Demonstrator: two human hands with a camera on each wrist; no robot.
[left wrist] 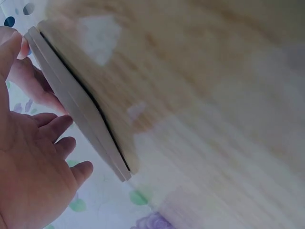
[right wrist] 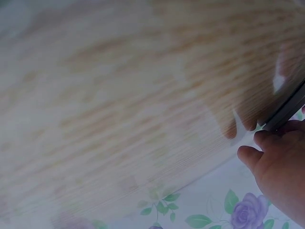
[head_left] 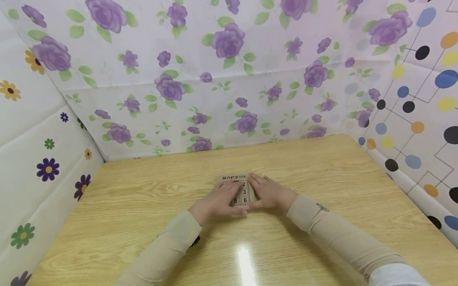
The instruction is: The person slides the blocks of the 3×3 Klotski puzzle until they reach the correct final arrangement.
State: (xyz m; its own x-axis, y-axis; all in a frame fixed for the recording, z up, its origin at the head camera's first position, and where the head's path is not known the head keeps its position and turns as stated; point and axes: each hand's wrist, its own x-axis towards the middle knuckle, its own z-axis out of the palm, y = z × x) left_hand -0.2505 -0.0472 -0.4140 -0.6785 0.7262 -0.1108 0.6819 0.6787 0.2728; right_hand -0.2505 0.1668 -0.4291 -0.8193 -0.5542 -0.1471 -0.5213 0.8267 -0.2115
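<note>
A flat beige number sliding puzzle (head_left: pixel 245 192) lies on the wooden table, its tiles 2, 3, 5 and 6 showing in the head view. My left hand (head_left: pixel 220 200) reaches over its left part with the fingers extended across the tiles, hiding several of them. The left thumb stretches along the near edge. At the right side, my right hand (head_left: pixel 269 193) lies with straight fingers touching the far right corner and the thumb by the near right corner. From the left wrist, the puzzle's side edge (left wrist: pixel 71 105) shows beside loosely spread fingers.
The glossy wooden table (head_left: pixel 143 214) reflects a bright light near its front. A flowered cloth (head_left: pixel 200 91) hangs behind it, with a daisy-patterned cloth (head_left: pixel 32 131) at left and a dotted one (head_left: pixel 422 103) at right.
</note>
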